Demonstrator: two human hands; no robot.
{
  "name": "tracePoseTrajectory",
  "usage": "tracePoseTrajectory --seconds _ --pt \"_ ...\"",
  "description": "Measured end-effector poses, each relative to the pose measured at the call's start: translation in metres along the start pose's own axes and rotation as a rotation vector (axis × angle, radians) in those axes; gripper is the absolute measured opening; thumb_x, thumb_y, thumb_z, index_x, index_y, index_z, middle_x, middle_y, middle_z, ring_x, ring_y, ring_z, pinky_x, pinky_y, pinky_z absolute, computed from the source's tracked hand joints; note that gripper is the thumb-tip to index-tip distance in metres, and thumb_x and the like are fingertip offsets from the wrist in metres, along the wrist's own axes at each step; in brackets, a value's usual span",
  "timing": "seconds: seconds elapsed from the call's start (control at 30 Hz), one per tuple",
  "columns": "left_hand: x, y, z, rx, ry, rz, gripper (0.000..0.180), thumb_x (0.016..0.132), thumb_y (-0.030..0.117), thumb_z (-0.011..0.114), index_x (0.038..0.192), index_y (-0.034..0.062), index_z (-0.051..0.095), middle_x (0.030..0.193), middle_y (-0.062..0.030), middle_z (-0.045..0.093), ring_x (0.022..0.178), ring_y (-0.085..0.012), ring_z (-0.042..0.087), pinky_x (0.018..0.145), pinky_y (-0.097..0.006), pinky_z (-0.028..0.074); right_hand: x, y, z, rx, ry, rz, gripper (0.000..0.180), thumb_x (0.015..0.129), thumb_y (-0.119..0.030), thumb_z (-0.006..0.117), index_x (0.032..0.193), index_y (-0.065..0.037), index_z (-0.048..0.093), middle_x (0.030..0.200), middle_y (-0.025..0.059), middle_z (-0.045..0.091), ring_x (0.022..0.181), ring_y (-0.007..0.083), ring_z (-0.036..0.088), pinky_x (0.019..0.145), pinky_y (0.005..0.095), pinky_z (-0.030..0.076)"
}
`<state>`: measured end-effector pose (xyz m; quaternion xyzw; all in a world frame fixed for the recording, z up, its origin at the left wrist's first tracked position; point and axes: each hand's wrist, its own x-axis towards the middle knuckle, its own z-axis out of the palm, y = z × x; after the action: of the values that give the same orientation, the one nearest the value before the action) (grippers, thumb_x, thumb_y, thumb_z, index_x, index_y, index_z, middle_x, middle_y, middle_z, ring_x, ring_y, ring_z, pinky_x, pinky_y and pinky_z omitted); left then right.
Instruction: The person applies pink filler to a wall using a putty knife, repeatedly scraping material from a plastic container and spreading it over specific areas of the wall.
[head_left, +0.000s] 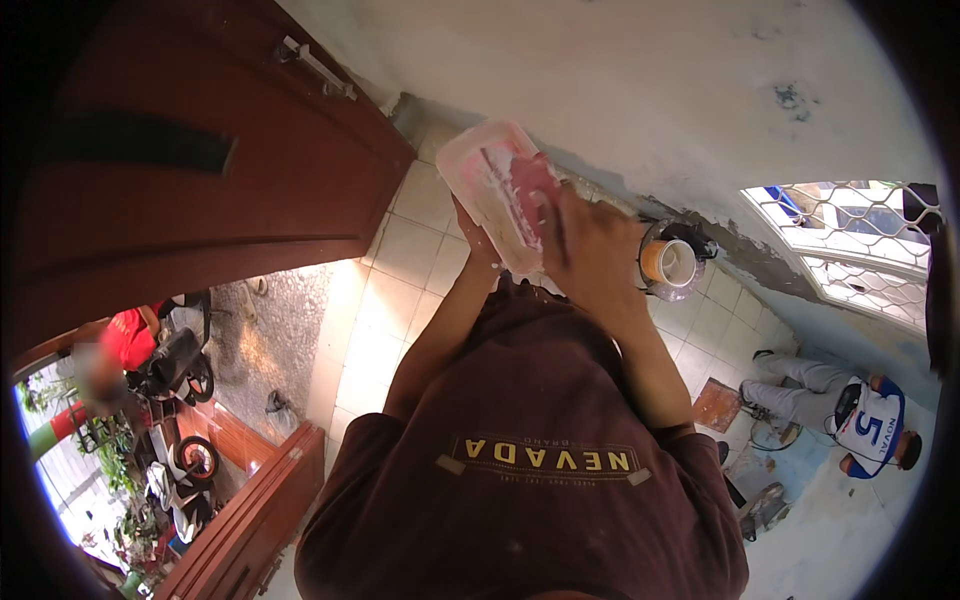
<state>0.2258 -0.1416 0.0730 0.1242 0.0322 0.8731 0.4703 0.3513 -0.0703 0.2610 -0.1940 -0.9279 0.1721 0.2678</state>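
Filling the upper right: pale plastered wall (650,70), patchy, grey and rough along its lower edge. Next down in size, the dark red-brown door (330,200), upper left, white handle on it. Tiled floor (408,250), cream squares, runs between door and wall. Window grille (850,225) at right, wire mesh pattern, daylight through it. Co-worker (870,425) far right, white-and-blue top, grey trousers, well apart from the work.

Tray (470,165): center, just above the wearer's chest, whitish-pink, rectangular, rounded corners, tilted, held up clear of the tiles. Right hand (598,240) is at its right side, fingers clamped on the red flat piece. Left hand (478,240) supports the tray from below on its left side; fingers mostly hidden behind it, can't tell how far they close.

Round tub (675,262), orange outside, pale inside, to the right of the right hand, near the wall. Red flat piece (535,190) is over the tray's right part. Smallest: white paste (497,160), smeared inside the tray, beside the red piece.
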Motion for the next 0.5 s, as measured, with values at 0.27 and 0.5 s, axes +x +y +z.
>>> tracePoseTrajectory --seconds 0.27,0.5 --pt "-0.016 0.001 -0.020 0.012 0.088 0.013 0.079 0.101 0.062 0.049 0.164 0.0175 0.035 0.161 -0.0111 0.046 0.149 -0.0349 0.045 0.125 -0.055 0.037 0.006 -0.001 -0.001 -0.028 -0.075 0.043 0.014 0.093 -0.016 0.066 0.102 -0.005 0.064 0.060 0.0115 0.062 0.052 0.0306 0.063 0.049 0.0435 0.048" --pt "-0.012 -0.002 -0.012 0.282 0.349 0.020 0.083 0.100 0.068 0.044 0.165 0.0178 0.034 0.163 -0.0126 0.043 0.149 -0.0362 0.044 0.126 -0.056 0.035 -0.004 0.000 0.025 -0.029 -0.110 -0.057 0.015 0.092 -0.019 0.068 0.097 -0.006 0.063 0.059 0.0118 0.060 0.051 0.0300 0.063 0.049 0.0422 0.051"
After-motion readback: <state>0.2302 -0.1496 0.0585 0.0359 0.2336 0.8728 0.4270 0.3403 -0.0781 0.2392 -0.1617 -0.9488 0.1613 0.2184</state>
